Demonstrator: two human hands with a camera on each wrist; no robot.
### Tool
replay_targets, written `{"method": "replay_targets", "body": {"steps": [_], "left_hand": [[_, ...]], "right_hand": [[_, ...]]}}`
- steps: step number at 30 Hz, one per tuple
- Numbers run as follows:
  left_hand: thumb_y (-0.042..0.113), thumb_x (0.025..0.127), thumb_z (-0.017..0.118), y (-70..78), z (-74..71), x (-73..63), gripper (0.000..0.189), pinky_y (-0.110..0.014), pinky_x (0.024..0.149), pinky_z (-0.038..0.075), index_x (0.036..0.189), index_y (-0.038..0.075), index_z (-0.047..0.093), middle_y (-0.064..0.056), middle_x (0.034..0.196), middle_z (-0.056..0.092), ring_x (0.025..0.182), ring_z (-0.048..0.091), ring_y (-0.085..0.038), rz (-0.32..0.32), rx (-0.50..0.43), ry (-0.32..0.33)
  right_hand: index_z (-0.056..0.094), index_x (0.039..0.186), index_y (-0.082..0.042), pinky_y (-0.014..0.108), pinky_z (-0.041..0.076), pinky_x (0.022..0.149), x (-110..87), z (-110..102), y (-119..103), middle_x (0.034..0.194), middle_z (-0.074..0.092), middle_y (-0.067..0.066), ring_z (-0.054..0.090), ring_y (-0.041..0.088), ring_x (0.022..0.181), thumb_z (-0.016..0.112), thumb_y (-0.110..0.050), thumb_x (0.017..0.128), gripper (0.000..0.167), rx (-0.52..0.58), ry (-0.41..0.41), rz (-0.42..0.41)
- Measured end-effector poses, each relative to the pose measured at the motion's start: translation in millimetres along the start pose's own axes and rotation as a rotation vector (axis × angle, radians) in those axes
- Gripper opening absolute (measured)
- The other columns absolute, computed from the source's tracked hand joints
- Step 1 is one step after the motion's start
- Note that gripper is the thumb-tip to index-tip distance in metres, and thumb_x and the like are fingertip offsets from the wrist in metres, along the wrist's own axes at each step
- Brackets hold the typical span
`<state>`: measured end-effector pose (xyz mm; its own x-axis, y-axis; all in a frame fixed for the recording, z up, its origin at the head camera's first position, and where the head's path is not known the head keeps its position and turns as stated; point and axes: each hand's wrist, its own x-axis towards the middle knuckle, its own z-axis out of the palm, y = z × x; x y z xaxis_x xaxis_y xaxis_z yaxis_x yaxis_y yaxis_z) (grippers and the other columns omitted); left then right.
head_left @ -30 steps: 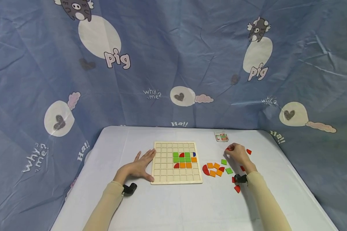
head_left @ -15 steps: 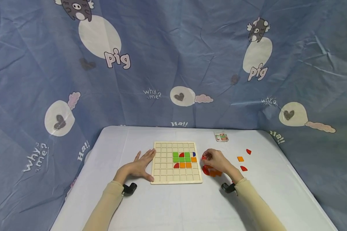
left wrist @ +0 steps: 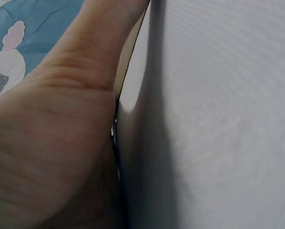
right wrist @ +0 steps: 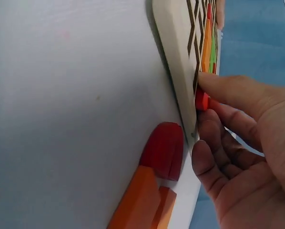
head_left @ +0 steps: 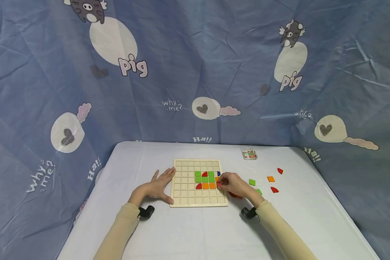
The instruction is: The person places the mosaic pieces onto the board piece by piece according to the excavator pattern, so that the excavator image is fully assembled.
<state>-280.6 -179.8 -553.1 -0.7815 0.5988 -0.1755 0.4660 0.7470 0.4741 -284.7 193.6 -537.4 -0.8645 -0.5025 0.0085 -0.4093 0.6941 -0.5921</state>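
I pinch a small red piece [right wrist: 202, 100] between the thumb and fingers of my right hand [head_left: 235, 185], over the right side of the gridded board [head_left: 186, 200], at the end of a row with two orange squares [head_left: 209, 186]; I can't tell whether it is seated. Above that row sit green squares [head_left: 204, 179] and a blue piece [head_left: 219, 173]. My left hand [head_left: 155, 187] rests spread against the board's left edge, gripping nothing. Beside the board, partly beneath my right hand, lie red and orange pieces. Farther right on the bench [head_left: 182, 234] are a loose orange square [head_left: 271, 179] and a picture card [head_left: 249, 154].
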Motion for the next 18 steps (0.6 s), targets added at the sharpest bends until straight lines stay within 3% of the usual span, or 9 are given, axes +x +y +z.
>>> {"method": "replay_targets", "body": {"steps": [8, 18], "left_hand": [[0.063, 0.065, 0.078, 2.4, -1.5, 0.4, 0.133, -0.063, 0.116, -0.011, 0.155, 0.004, 0.002, -0.013, 0.163, -0.004, 0.151, -0.004, -0.032, 0.007, -0.003, -0.002], [0.065, 0.065, 0.077, 0.1, -1.8, -0.5, 0.133, -0.063, 0.115, -0.011, 0.155, 0.004, 0.0, -0.011, 0.163, -0.006, 0.151, -0.004, -0.032, -0.001, 0.016, -0.009]], "right_hand": [[0.07, 0.095, -0.012, 0.02, 0.052, 0.071, 0.0, -2.4, -3.4, 0.091, 0.068, -0.005, 0.06, 0.004, 0.079, 0.075, -0.018, 0.084, 0.014, -0.01, -0.022, 0.01], [0.07, 0.097, -0.012, 0.02, 0.052, 0.07, -3.5, -2.3, -8.2, 0.089, 0.067, -0.005, 0.06, 0.005, 0.078, 0.076, -0.015, 0.084, 0.015, 0.01, 0.013, 0.048]]}}
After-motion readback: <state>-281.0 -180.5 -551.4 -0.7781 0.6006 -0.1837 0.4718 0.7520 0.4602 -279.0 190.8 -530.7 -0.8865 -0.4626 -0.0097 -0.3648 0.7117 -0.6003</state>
